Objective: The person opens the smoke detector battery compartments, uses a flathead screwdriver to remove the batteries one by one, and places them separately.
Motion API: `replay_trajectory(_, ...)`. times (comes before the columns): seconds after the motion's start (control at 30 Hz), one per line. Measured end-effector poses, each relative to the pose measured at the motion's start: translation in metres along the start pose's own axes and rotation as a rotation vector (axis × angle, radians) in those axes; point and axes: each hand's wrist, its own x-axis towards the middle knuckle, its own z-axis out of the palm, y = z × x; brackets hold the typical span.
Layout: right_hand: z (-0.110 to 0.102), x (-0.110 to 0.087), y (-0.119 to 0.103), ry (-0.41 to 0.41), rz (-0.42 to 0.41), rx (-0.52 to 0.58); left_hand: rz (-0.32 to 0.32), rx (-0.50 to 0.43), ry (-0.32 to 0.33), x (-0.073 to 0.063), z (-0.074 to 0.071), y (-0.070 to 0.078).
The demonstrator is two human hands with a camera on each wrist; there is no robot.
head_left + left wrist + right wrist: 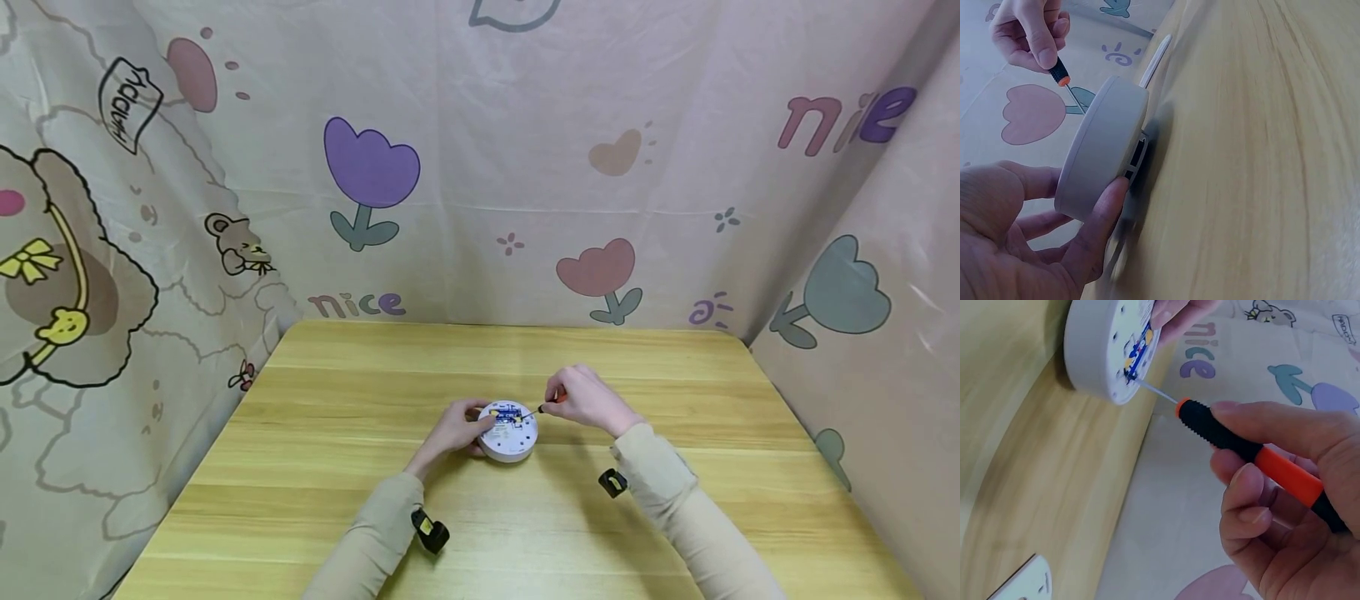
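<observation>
My left hand [454, 428] grips a round white device [507, 448] by its left side, its thumb on the face. That face carries blue and yellow parts or markings and several small dark holes. In the left wrist view the device [1100, 147] is tilted over the table, with a dark slotted piece [1137, 156] at its underside. A screwdriver [1219, 431] with a black and orange handle is pinched between thumb and fingers of my right hand [1291, 481]. Its thin metal shaft reaches the face beside the blue part; whether the tip sits in a screw I cannot tell.
On the wooden table [360, 375] lies a flat white piece [1025, 581], partly cut off in the right wrist view and mostly hidden from above. Black wrist cameras are strapped to both sleeves. A printed curtain [487, 167] hangs behind the table and along its sides.
</observation>
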Motion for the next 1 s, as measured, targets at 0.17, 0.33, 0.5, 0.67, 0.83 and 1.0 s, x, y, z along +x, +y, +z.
replay_trajectory(0.17, 0.0, 0.002, -0.005, 0.005, -0.004, -0.014, -0.015, -0.027, -0.009, 0.0, 0.0, 0.0)
replay_trajectory(0.33, 0.0, 0.005, -0.003, 0.005, 0.011, 0.026, -0.024, -0.041, -0.011, 0.0, 0.001, -0.001)
replay_trajectory(0.5, 0.001, 0.007, 0.008, -0.016, 0.042, 0.158, -0.029, -0.057, -0.011, -0.001, 0.001, 0.0)
replay_trajectory(0.67, 0.005, 0.006, 0.023, -0.043, 0.103, 0.344, -0.031, -0.062, -0.013, 0.0, 0.002, -0.001)
replay_trajectory(0.83, 0.007, 0.002, 0.035, -0.038, 0.16, 0.468, -0.026, -0.069, -0.013, 0.0, 0.002, -0.002)
replay_trajectory(1.0, 0.013, -0.002, 0.047, -0.035, 0.181, 0.586, -0.015, -0.06, -0.011, -0.001, 0.001, -0.002)
